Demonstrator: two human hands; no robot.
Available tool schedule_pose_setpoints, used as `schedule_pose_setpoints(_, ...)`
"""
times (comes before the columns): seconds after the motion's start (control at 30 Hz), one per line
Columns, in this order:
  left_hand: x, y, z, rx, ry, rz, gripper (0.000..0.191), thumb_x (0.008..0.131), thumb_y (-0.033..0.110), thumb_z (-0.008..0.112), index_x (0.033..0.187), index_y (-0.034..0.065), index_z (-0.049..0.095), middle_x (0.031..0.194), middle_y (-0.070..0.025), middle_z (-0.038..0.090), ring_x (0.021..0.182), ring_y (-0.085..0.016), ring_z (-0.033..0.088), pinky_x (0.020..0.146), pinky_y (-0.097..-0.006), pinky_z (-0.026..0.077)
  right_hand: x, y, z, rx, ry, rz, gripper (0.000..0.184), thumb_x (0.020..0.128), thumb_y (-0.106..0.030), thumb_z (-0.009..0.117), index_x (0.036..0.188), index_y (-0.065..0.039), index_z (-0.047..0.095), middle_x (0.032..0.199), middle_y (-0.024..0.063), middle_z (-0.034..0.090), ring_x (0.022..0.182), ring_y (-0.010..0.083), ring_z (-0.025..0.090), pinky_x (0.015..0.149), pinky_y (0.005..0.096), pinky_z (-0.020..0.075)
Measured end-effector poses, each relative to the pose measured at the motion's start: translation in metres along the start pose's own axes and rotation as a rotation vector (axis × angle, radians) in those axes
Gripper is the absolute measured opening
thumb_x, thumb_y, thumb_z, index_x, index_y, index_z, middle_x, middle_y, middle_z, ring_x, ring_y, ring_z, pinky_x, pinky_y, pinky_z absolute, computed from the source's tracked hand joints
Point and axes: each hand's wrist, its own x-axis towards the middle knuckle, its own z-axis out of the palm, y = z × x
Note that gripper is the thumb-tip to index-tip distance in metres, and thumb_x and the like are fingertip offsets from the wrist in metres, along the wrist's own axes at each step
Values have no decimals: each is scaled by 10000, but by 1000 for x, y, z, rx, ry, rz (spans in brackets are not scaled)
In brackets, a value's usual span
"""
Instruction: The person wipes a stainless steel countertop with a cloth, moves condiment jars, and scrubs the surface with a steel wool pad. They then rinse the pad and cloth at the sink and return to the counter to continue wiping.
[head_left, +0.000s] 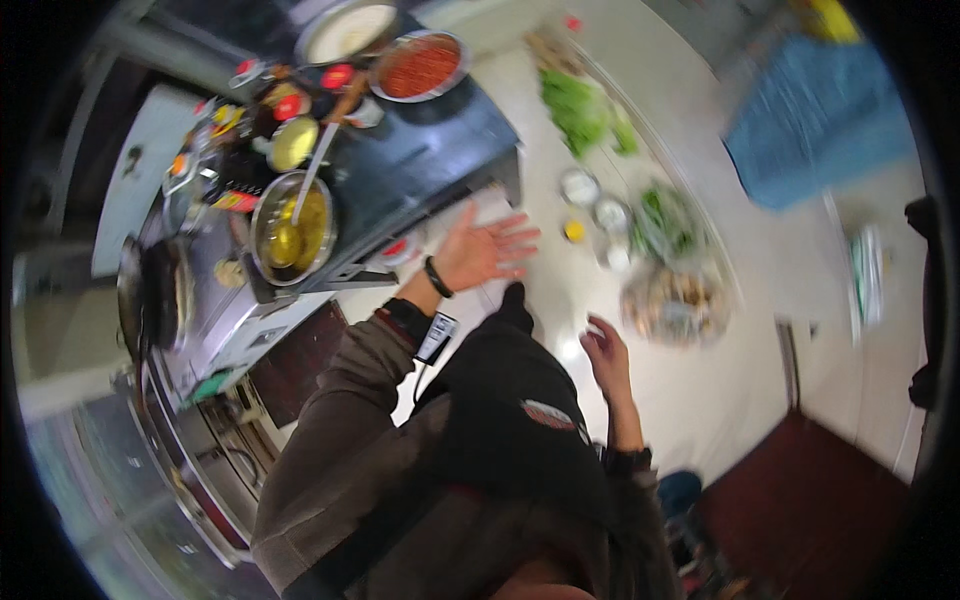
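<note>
My left hand (487, 247), with a dark band at the wrist, is held out palm up beside the dark counter's (420, 165) edge, fingers spread and nothing in it. My right hand (606, 356) hangs lower at the right over the pale floor, its fingers loosely bent and apart, holding nothing. On the counter near my left hand stands a metal bowl (330, 247) of yellow liquid, a long-handled utensil (313, 172) resting in it. Farther back are a metal bowl of red food (421, 67) and a large bowl with pale contents (351, 34).
Seasoning jars and bottles (225, 124) crowd the counter's back left, beside a dark pan (133, 300). On the floor lie leafy greens (574, 112), several small containers (579, 186), and plastic bags of vegetables (667, 225) and brownish food (675, 304). A dark red surface (802, 510) is at lower right.
</note>
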Motion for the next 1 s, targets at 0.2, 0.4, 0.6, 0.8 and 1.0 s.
schedule_pose_setpoints(0.2, -13, 37, -34, 181, 315, 104, 749, 908, 704, 390, 1461, 199, 379, 1470, -12, 425, 1247, -212, 445, 1039, -456, 323, 56, -33, 6, 19, -75, 111, 485, 883, -146, 665, 1320, 5, 517, 1261, 146, 595, 1142, 254, 587, 960, 359, 463)
schedule_pose_setpoints(0.4, -107, 22, -46, 7, 458, 436, 720, 918, 690, 375, 1455, 211, 401, 1478, -39, 414, 1315, -261, 407, 1094, -483, 286, 120, -48, 15, -150, -353, 23, 565, 867, -146, 680, 1379, -32, 470, 1399, 155, 494, 1270, 302, 487, 1037, 389, 403)
schedule_pose_setpoints(0.6, -280, -102, -37, -250, 837, 921, 704, 935, 673, 351, 1464, 209, 384, 1452, -22, 454, 1276, -243, 446, 1070, -486, 313, 178, -73, 74, -458, -801, -99, 568, 863, -165, 688, 1374, -33, 477, 1354, 148, 520, 1229, 302, 504, 1027, 372, 403)
schedule_pose_setpoints(0.8, -401, -290, 14, -521, 1164, 1393, 768, 914, 680, 392, 1497, 186, 315, 1531, -67, 333, 1349, -299, 370, 1094, -503, 276, 132, -121, 206, -566, -1160, -299, 520, 875, -126, 660, 1349, -1, 486, 1326, 148, 538, 1192, 284, 529, 979, 353, 437)
schedule_pose_setpoints(1.0, -471, -440, 25, -805, 1339, 1777, 745, 930, 645, 390, 1501, 175, 307, 1546, -78, 306, 1367, -329, 342, 1093, -495, 287, 6, -121, 342, -687, -1473, -349, 535, 864, -111, 669, 1356, -12, 485, 1333, 136, 540, 1217, 278, 522, 994, 358, 429)
